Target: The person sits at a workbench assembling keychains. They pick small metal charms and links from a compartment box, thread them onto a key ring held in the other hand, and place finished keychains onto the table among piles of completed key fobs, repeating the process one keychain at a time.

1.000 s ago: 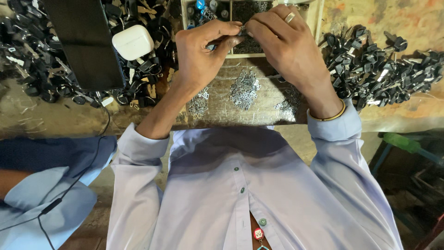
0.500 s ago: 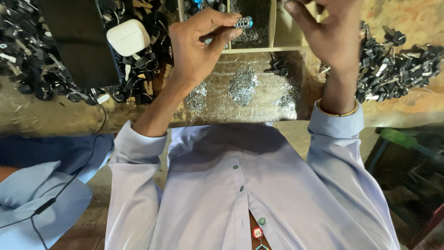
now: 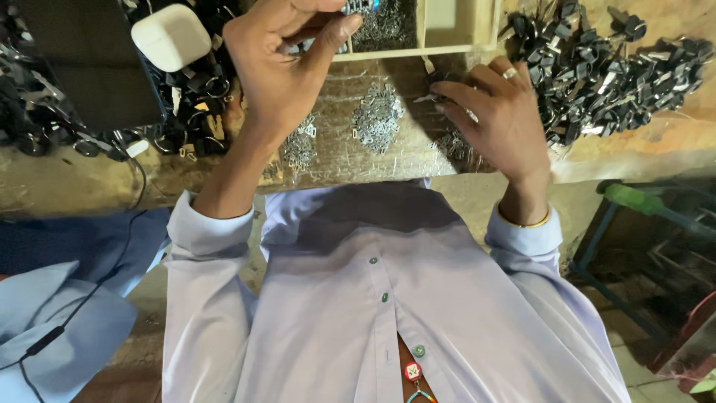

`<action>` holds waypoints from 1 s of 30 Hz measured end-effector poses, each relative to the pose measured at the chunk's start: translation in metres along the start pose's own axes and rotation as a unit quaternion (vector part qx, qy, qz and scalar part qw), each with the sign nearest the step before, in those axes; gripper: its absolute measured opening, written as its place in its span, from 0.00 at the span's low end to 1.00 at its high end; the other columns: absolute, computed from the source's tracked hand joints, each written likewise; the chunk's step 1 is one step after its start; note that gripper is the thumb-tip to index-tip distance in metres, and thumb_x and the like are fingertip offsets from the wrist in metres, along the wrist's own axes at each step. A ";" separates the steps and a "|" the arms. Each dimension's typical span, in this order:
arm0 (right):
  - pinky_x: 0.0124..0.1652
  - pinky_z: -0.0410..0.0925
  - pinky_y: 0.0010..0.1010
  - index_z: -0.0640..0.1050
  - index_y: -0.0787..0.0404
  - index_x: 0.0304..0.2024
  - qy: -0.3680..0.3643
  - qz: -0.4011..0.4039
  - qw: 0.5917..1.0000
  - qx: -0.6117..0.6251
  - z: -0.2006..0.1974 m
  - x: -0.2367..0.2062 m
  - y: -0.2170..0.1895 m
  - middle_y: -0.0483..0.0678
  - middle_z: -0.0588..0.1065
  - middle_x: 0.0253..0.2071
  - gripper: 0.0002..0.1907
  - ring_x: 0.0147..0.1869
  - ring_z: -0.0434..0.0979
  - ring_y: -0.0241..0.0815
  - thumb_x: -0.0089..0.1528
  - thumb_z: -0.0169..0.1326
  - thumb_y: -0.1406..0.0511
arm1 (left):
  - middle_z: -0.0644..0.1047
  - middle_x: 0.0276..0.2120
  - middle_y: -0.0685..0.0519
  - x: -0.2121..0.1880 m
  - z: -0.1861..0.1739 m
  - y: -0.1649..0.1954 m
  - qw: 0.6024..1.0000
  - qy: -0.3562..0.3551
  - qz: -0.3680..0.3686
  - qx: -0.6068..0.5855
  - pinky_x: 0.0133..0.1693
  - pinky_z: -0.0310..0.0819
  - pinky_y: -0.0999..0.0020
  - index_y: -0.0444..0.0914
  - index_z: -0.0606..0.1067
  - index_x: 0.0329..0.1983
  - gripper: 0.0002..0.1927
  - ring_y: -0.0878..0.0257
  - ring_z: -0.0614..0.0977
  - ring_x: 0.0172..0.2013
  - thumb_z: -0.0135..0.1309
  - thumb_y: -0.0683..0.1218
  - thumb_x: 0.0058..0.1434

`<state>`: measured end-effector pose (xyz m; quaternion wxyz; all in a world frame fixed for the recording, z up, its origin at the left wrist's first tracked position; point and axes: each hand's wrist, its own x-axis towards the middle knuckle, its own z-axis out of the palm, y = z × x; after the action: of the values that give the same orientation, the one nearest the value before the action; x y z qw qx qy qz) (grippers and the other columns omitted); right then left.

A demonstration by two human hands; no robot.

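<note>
My left hand (image 3: 287,63) is raised over the bench, fingers pinched on a small metal part (image 3: 358,7) at the top edge of the view. My right hand (image 3: 496,123) rests lower on the bench, fingers spread and reaching down onto a small heap of silvery metal pieces (image 3: 455,145). I cannot tell whether its fingertips hold one. A ring shows on one finger and a gold bangle on the wrist. Two more heaps of metal pieces (image 3: 377,119) lie between my hands. A pale compartment tray (image 3: 421,51) with more small parts stands just behind them.
A big pile of black-headed keys (image 3: 619,67) lies at the right. Another dark pile (image 3: 194,97) lies at the left beside a white case (image 3: 170,36) and a dark tablet (image 3: 89,67). A second person's blue sleeve (image 3: 52,328) is at lower left. A green-topped stool (image 3: 641,201) stands right.
My right hand let go of the small part, swung right, then dropped onto the metal heap on the bench. My left hand kept the part and stayed raised.
</note>
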<state>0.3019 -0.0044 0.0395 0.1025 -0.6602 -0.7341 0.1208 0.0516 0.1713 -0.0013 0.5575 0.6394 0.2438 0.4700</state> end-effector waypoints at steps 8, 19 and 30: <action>0.60 0.60 0.45 0.83 0.53 0.43 0.045 -0.011 0.991 0.124 0.052 -0.019 -0.071 0.45 0.73 0.51 0.13 0.61 0.65 0.52 0.63 0.70 0.56 | 0.82 0.48 0.42 -0.043 -0.022 0.037 0.999 0.040 0.025 0.000 0.42 0.85 0.75 0.29 0.75 0.52 0.11 0.62 0.87 0.42 0.62 0.30 0.70; 0.72 0.42 0.62 0.80 0.48 0.61 -0.015 -0.055 0.998 0.038 0.062 0.008 -0.117 0.50 0.60 0.75 0.25 0.80 0.47 0.59 0.68 0.60 0.44 | 0.82 0.48 0.42 -0.146 -0.028 0.042 0.985 0.139 -0.091 0.052 0.40 0.88 0.73 0.31 0.78 0.52 0.13 0.60 0.87 0.44 0.63 0.33 0.66; 0.73 0.42 0.60 0.82 0.48 0.58 0.014 -0.042 0.999 0.023 0.074 0.003 -0.118 0.49 0.63 0.75 0.21 0.81 0.48 0.57 0.67 0.66 0.50 | 0.82 0.46 0.41 -0.203 0.000 0.040 0.968 0.174 -0.173 0.062 0.46 0.86 0.68 0.28 0.78 0.49 0.12 0.59 0.86 0.46 0.65 0.33 0.64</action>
<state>0.1669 -0.0162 0.0065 0.1331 -0.6277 -0.7569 0.1237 -0.0458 -0.0084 -0.0307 0.5386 0.5293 0.4724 0.4545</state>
